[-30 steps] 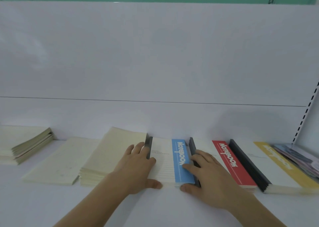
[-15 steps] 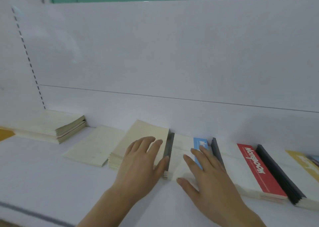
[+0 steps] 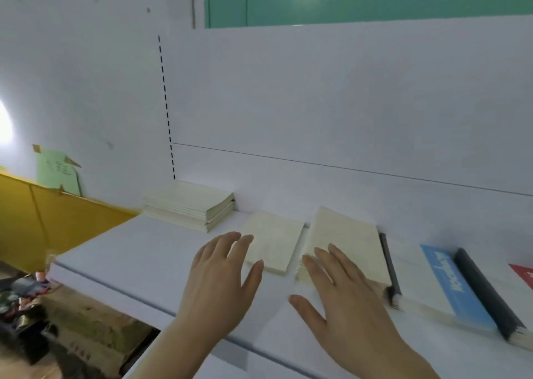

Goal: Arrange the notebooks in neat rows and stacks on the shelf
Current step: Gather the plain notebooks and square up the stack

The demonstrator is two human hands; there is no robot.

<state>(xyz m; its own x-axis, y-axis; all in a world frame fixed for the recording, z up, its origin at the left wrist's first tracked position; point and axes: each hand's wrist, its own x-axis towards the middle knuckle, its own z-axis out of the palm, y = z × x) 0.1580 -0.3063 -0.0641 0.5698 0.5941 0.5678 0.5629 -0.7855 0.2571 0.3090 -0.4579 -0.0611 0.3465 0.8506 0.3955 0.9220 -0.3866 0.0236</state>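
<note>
On the white shelf (image 3: 138,251) lie cream notebooks: a stack at the back left (image 3: 189,204), a thin single one (image 3: 272,240) and a thicker stack (image 3: 346,243) in the middle. To their right lies a blue-banded notebook stack (image 3: 450,283) with a dark spine, then a red-banded one (image 3: 523,275) at the frame's edge. My left hand (image 3: 222,277) is spread flat, its fingertips at the thin notebook's front left corner. My right hand (image 3: 340,295) is spread too, fingers over the front of the thicker cream stack. Neither hand holds anything.
The shelf's white back panel (image 3: 317,104) rises behind the notebooks. A yellow panel (image 3: 57,214) stands to the left, beyond the shelf's end. Below the shelf's front left edge, clutter (image 3: 23,298) and cardboard (image 3: 95,326) lie on the floor.
My view has swung left. Both hands have left the blue-banded stack and moved left, to the thin cream notebook and the thicker cream stack.
</note>
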